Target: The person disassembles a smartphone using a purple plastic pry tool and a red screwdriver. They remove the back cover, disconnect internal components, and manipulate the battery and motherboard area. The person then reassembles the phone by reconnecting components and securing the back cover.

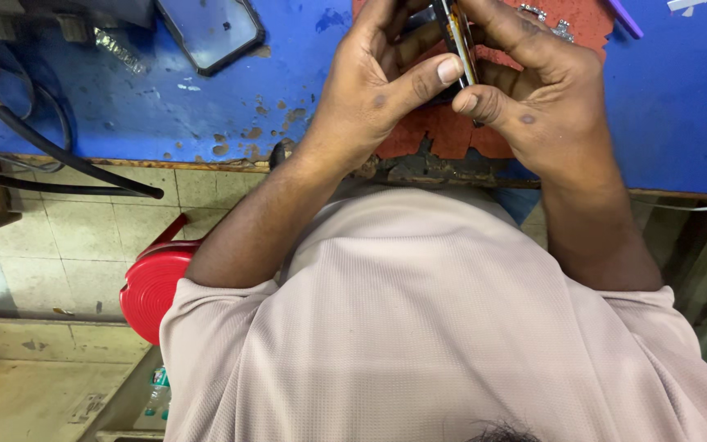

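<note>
Two hands (460,82) pinch thin flat phone (458,37) edgewise.

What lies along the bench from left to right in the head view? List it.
Black cables → dark phone case → left hand → thin phone part held on edge → right hand → purple tool.

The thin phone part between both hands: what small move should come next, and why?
Probably keep both thumbs pressed and slide them slowly along the edge. The left hand and right hand pinch the thin phone part edge-on over the blue workbench, thumbs close together, so the grip covers only a short stretch.
</note>
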